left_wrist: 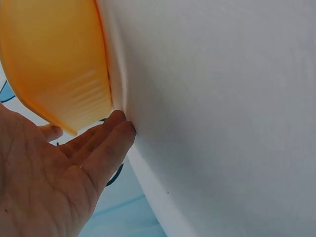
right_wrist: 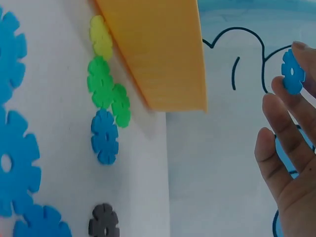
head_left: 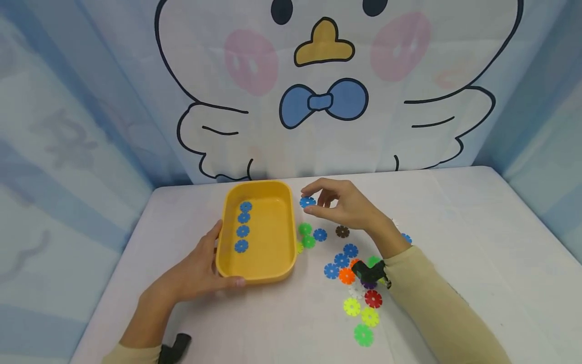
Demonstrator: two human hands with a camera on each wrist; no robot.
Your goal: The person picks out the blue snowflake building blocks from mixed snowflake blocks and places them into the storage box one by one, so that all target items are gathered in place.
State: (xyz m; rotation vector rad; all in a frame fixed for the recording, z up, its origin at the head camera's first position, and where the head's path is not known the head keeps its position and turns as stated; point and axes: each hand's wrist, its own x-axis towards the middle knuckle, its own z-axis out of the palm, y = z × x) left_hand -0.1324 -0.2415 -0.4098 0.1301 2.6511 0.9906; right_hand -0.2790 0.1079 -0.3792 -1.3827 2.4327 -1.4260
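My right hand (head_left: 347, 202) pinches a blue snowflake disc (head_left: 307, 202) between thumb and fingertips, just beyond the right rim of a yellow tray (head_left: 291, 237). The right wrist view also shows this disc (right_wrist: 293, 72) in the fingers, above the table. My left hand (head_left: 195, 268) holds the tray at its near left corner, the thumb at the near side and the fingers along the left wall. In the left wrist view, the fingertips of the left hand (left_wrist: 64, 158) reach down beside the tray wall (left_wrist: 84, 98). Several blue discs (head_left: 243, 231) lie in a column inside the tray.
Right of the tray lie green discs (head_left: 308, 241), a blue disc (head_left: 320, 234) and a brown disc (head_left: 342, 231). Nearer, several mixed-colour discs, including a red disc (head_left: 373, 299), spread beside the right sleeve (head_left: 436, 298). A cartoon-printed curtain (head_left: 318, 146) hangs behind the white table (head_left: 273, 328).
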